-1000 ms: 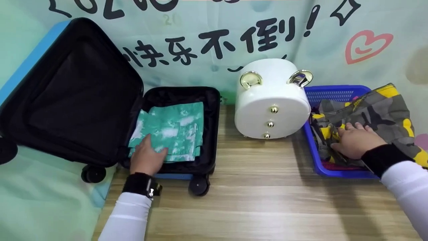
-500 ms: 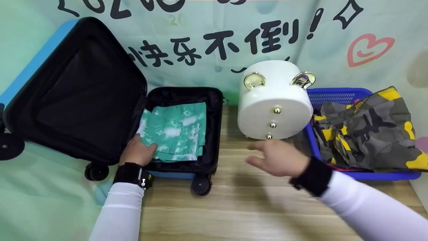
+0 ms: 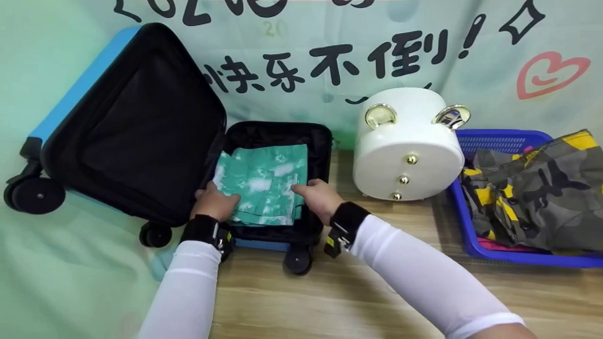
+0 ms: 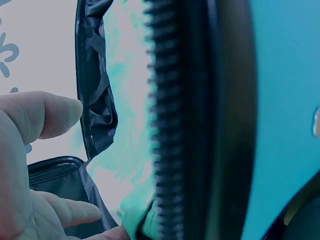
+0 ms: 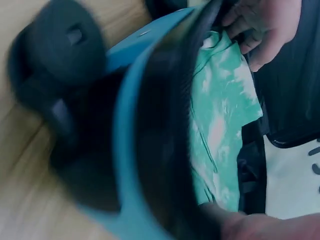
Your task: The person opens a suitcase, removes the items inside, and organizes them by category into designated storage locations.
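Note:
A folded green-and-white tie-dye garment [image 3: 264, 183] lies inside the open black-lined suitcase [image 3: 231, 231]. My left hand [image 3: 214, 203] is at the garment's left edge by the hinge side, fingers reaching down beside the cloth. In the left wrist view its thumb stands away from the fingers, with the fingertips low at the cloth. Across from it, my right hand [image 3: 320, 200] reaches over the suitcase's right rim, thumb at the garment's right edge. The right wrist view shows the right hand [image 5: 270, 227] at the bottom, partly cut off, its fingertips hidden behind the rim.
The suitcase lid [image 3: 141, 127] leans open at the left. To the right stands a white rounded box [image 3: 405, 150] with gold ears and studs. Beyond it, a blue basket [image 3: 471, 235] holds a camouflage garment [image 3: 556, 197]. A printed cloth [image 3: 330, 28] hangs behind.
My right hand has left the camouflage garment in the basket and crossed leftward to the suitcase. My left hand has shifted from over the green garment to its left edge.

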`<state>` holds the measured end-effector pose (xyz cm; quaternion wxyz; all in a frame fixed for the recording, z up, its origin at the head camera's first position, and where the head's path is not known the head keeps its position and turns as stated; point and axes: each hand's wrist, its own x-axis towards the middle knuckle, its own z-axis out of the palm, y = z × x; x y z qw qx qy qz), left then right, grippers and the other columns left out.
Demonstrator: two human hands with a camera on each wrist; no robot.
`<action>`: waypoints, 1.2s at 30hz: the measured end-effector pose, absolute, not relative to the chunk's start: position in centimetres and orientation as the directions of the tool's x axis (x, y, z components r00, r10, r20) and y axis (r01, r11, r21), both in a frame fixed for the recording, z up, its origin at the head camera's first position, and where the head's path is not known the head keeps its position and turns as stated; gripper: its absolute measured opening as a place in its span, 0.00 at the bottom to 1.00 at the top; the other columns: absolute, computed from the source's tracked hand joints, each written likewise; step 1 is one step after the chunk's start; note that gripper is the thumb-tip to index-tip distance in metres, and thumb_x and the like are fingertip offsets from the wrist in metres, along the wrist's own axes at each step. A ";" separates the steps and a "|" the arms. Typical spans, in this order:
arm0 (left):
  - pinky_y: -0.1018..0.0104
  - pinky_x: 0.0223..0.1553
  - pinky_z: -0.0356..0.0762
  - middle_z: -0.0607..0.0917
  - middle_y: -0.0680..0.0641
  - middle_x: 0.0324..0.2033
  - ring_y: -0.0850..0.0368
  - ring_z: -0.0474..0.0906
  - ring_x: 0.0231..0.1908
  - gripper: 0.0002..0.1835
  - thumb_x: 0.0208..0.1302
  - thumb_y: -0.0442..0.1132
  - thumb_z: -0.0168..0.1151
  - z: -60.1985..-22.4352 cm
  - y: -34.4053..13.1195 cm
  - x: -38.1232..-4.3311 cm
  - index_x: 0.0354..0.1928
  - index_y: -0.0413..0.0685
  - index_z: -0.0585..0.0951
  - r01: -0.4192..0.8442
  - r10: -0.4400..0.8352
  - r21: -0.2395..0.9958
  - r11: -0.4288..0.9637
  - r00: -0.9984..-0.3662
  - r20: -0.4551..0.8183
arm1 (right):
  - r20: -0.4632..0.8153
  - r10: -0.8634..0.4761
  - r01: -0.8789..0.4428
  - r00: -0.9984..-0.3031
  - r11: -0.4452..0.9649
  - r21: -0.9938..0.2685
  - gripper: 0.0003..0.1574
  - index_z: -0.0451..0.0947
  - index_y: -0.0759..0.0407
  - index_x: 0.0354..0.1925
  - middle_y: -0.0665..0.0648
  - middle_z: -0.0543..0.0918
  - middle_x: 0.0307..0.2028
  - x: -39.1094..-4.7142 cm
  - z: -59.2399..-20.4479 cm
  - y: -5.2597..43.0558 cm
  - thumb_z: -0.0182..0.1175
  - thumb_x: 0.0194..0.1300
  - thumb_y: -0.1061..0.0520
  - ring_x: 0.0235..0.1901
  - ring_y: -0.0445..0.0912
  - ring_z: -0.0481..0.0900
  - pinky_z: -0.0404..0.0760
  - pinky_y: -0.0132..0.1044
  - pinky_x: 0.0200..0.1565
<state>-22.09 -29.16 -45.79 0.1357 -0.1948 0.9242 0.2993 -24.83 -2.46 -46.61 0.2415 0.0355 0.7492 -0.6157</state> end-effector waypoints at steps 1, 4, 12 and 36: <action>0.40 0.74 0.65 0.47 0.22 0.78 0.27 0.61 0.73 0.53 0.74 0.59 0.51 -45.8 -29.1 -22.2 0.84 0.38 0.36 -0.447 -0.282 0.496 0.745 -0.884 -0.372 | -0.416 -0.234 0.365 -0.879 0.231 -0.902 0.55 0.48 0.68 0.82 0.67 0.56 0.82 -25.0 -46.8 -2.8 0.62 0.74 0.44 0.81 0.59 0.57 0.60 0.51 0.80; 0.42 0.71 0.69 0.51 0.22 0.76 0.29 0.67 0.69 0.52 0.74 0.59 0.51 -45.7 -28.7 -22.4 0.84 0.35 0.40 -0.453 -0.288 0.464 0.761 -0.877 -0.385 | -0.437 -0.207 0.389 -0.875 0.236 -0.891 0.58 0.43 0.69 0.83 0.65 0.50 0.84 -25.5 -47.3 -3.3 0.62 0.72 0.46 0.83 0.59 0.51 0.56 0.50 0.82; 0.45 0.67 0.72 0.61 0.24 0.75 0.34 0.67 0.67 0.45 0.74 0.58 0.50 -45.6 -28.0 -22.8 0.79 0.28 0.58 -0.396 -0.237 0.411 0.821 -0.892 -0.385 | -0.472 -0.224 0.420 -0.853 0.242 -0.875 0.50 0.51 0.70 0.81 0.65 0.57 0.82 -26.5 -48.7 -3.6 0.60 0.73 0.52 0.81 0.59 0.55 0.59 0.55 0.80; 0.47 0.68 0.72 0.65 0.29 0.77 0.37 0.73 0.66 0.44 0.73 0.56 0.51 -47.1 -30.3 -22.7 0.79 0.28 0.59 -0.380 -0.194 0.425 0.822 -0.887 -0.418 | -0.439 -0.333 0.328 -0.834 0.340 -0.881 0.18 0.74 0.66 0.59 0.66 0.85 0.46 -27.4 -50.8 -6.2 0.57 0.73 0.67 0.24 0.48 0.84 0.87 0.36 0.26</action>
